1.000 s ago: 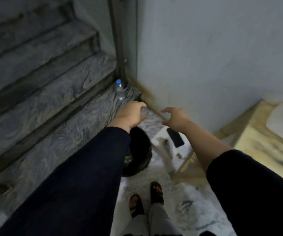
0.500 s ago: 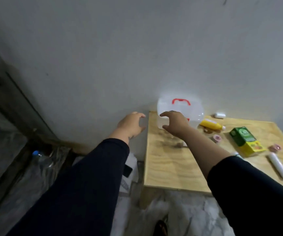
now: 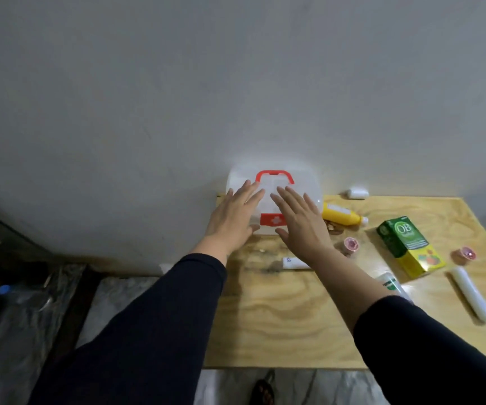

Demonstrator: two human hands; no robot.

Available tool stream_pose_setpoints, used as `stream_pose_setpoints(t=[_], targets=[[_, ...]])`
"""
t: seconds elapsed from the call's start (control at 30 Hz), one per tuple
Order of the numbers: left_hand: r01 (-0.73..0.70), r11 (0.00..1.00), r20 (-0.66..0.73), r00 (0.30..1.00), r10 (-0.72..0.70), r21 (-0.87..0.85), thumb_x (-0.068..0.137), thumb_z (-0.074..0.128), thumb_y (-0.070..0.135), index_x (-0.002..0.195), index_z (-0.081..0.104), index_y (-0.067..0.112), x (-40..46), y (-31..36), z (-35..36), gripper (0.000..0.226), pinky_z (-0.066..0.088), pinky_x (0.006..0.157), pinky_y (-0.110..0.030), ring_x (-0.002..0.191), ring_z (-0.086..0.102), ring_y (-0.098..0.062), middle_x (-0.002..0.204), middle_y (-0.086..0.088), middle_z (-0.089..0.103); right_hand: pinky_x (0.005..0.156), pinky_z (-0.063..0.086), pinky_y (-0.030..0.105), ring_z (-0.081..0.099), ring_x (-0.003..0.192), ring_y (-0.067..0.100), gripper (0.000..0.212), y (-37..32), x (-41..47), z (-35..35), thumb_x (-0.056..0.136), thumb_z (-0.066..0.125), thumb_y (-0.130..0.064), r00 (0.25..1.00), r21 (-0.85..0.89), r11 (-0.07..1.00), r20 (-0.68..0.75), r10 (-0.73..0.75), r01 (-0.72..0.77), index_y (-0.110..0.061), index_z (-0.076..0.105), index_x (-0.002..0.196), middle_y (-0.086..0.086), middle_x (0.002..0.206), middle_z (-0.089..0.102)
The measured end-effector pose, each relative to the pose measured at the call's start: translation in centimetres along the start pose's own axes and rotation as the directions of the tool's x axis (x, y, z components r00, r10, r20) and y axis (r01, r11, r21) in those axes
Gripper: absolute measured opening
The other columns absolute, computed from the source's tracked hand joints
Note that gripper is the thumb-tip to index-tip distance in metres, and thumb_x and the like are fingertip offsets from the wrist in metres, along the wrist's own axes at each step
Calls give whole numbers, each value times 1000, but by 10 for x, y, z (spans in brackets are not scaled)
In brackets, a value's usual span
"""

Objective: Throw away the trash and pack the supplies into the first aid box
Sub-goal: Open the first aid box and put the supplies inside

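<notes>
my left hand [image 3: 233,217] and my right hand [image 3: 300,223] both reach out flat, fingers straight and spread, holding nothing, over the front of the first aid box [image 3: 303,185]. the box stands closed against the wall, its red handle [image 3: 273,174] just past my fingertips. a yellow bottle [image 3: 341,215] and a green carton [image 3: 405,244] lie right of my right hand.

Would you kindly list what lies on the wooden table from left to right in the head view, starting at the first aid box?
first aid box → yellow bottle → green and yellow carton → pink tape roll → long white tube
</notes>
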State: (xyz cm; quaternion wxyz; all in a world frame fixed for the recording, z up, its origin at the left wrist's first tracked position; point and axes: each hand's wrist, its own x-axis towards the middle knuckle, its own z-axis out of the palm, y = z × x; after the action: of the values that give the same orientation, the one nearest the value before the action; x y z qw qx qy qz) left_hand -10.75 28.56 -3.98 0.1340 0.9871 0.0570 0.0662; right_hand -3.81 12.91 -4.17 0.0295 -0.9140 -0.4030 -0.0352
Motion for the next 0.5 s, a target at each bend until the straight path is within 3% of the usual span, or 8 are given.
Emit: stream_pose_setpoints(t=[0.27,0.5], targets=[[-6,999,-119,993,11,45,92,62,14,152,20,24,11,-6,16,74,6,121,-30,149,12,-13,161,6,19,116,19,44,32,142,24,70,12,12,27,85,64,-27,985,-147,989,-164,-58,33,-13,32,146,5,153,37],[-9,999,-103,995,13,32,94,57,14,152,21,24,11,-6,14,69,7,122,-30,149,12,-11,161,7,19,117,22,48,27,144,27,80,16,4,16,78,62,-34,990,-155,982,-73,-122,110,-11,29,147,10,155,30]])
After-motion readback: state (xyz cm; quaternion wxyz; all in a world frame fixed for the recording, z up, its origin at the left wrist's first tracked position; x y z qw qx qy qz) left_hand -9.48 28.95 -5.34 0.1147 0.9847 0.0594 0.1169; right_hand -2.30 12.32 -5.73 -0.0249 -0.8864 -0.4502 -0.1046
